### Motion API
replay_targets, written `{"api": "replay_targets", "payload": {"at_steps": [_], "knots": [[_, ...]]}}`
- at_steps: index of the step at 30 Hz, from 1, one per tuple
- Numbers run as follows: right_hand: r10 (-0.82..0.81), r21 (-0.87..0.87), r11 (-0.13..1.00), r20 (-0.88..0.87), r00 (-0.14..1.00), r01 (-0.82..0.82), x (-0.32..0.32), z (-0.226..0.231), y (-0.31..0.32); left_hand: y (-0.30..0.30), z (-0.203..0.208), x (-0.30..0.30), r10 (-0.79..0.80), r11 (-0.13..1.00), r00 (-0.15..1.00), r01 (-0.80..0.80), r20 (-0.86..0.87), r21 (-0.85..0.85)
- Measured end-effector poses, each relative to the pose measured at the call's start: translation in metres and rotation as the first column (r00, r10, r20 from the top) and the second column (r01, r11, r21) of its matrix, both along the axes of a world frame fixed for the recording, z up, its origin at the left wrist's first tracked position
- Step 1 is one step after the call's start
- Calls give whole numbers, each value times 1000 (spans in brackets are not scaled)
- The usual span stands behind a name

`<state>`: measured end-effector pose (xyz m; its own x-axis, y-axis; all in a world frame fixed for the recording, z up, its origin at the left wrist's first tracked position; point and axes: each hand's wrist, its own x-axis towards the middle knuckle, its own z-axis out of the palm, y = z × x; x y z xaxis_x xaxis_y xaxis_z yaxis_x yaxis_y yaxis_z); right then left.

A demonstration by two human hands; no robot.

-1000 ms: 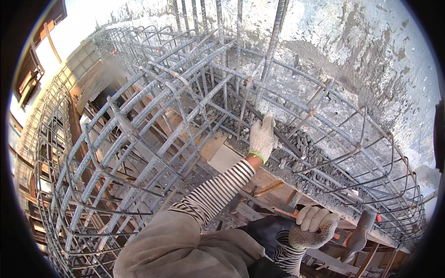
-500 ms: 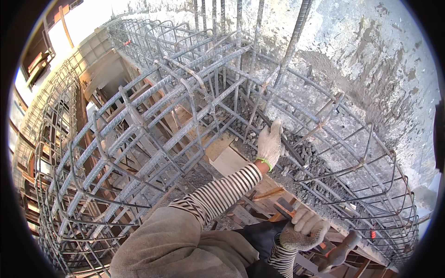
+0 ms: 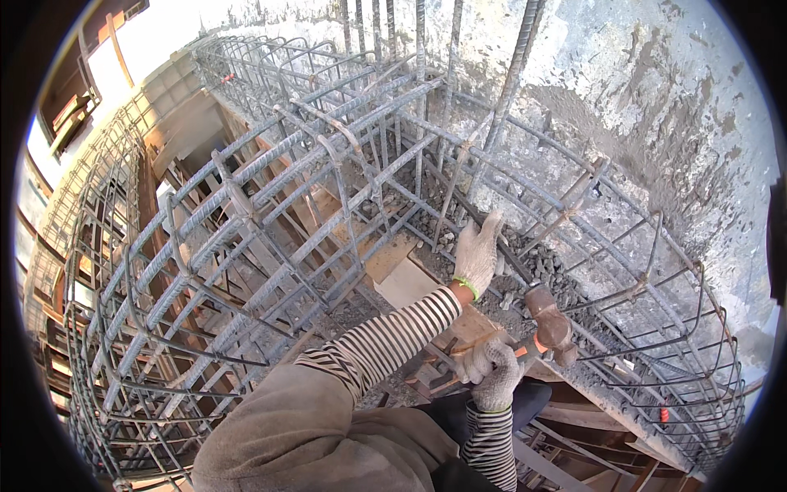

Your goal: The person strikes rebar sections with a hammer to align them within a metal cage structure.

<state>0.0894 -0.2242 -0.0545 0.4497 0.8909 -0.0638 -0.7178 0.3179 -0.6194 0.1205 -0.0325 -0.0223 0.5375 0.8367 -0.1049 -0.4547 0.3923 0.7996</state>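
My left hand (image 3: 478,252), in a grey work glove with a green cuff, reaches forward on a striped sleeve. It lies with fingers stretched against a slanted bar of the rebar cage (image 3: 328,164), over loose gravel (image 3: 537,266). My right hand (image 3: 492,373), also gloved, is closed on the orange handle of a hammer (image 3: 548,321). The hammer's rusty steel head is lifted just to the right of my left wrist, above a pale wooden board (image 3: 410,283).
The long curved rebar cage runs away to the upper left, with timber formwork (image 3: 156,221) beneath it. A rough concrete wall (image 3: 656,107) rises on the right, and vertical bars (image 3: 418,33) stand at the top. Tie wires and stirrups (image 3: 689,328) crowd the right side.
My right hand has brought the hammer up and leftward, from low at the right to beside my left wrist. My left hand stays on the bar.
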Motion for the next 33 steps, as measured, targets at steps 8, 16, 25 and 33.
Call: {"api": "replay_targets", "payload": {"at_steps": [8,16,25,33], "knots": [[-563,551,738,185,805,390,1,41,-35,-2,13,-10,-36,999,999,37,37,-22],[-37,100,994,-101,994,47,20,25,-29,1,8,-14,-53,999,998,54,-44,8],[-57,-160,986,-40,998,50,24,6,-25,0,2,-10,-28,996,997,33,-65,79],[-136,-490,830,287,948,267,0,8,-89,-1,2,4,24,999,975,-17,-219,34]]}}
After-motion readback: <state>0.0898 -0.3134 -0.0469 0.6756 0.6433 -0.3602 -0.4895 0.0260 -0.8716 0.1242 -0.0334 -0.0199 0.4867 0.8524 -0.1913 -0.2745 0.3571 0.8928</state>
